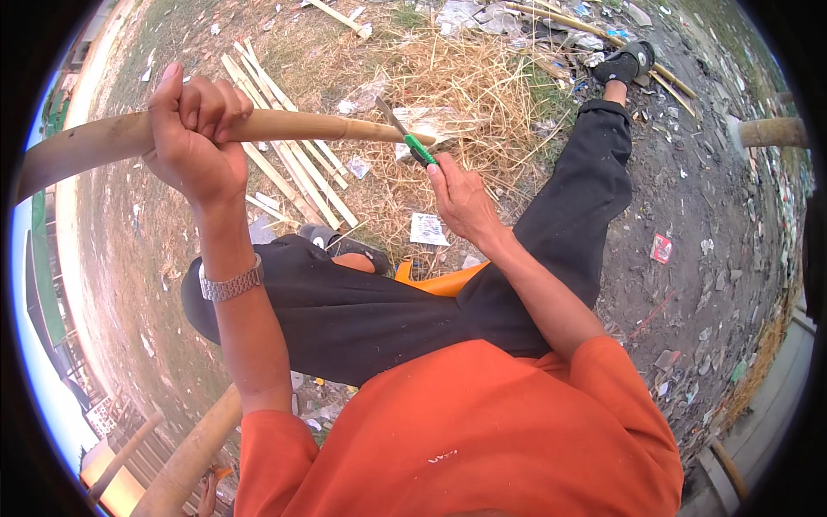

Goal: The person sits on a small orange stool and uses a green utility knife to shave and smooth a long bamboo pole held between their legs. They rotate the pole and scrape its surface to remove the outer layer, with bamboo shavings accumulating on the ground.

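My left hand (200,138) is wrapped round a bamboo pole (297,126), which runs from the left edge of the view toward the middle. A metal-band wristwatch (231,281) is on that wrist. In my closed right hand (465,200) is a green utility knife (419,148), its blade pointing up and left. The blade crosses the pole close to its thinner right end. I cannot tell whether the edge touches the bamboo.
Split bamboo strips (297,159) lie on the ground beyond my left hand. Dry straw-like shavings (465,86) are heaped ahead. Part of an orange plastic seat (444,283) shows between my legs. Another bamboo pole (194,452) is at lower left, and litter is scattered around.
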The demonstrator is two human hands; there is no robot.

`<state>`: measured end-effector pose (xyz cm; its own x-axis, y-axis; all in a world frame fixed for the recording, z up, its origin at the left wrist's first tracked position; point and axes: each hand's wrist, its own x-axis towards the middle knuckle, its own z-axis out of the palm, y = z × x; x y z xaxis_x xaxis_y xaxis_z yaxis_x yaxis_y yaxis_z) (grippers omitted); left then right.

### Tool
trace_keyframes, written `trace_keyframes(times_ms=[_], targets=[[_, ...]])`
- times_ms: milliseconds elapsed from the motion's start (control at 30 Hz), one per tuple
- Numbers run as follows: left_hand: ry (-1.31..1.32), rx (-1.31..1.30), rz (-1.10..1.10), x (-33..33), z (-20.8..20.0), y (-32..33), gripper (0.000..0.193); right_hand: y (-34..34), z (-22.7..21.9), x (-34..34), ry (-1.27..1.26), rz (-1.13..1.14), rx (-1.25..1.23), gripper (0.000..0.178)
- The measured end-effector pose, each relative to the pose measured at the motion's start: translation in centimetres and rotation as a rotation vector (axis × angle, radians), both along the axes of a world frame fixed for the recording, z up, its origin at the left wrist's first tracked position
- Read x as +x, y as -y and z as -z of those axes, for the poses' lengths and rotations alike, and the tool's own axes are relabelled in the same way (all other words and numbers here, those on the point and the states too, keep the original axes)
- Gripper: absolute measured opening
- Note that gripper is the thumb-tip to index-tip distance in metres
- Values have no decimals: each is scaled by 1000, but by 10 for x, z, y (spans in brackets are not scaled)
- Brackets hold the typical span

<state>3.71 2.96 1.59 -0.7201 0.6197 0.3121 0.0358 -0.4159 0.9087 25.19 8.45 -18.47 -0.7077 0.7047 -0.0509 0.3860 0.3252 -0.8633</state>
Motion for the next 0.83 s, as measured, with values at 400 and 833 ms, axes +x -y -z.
trace_keyframes(times_ms=[400,833], targets=[[9,23,-133,12,2,-1,43,21,-2,-12,9,-11,278,50],[-17,76,-151,13,-1,-7,44,30,12,-18,-116,75,296,56]])
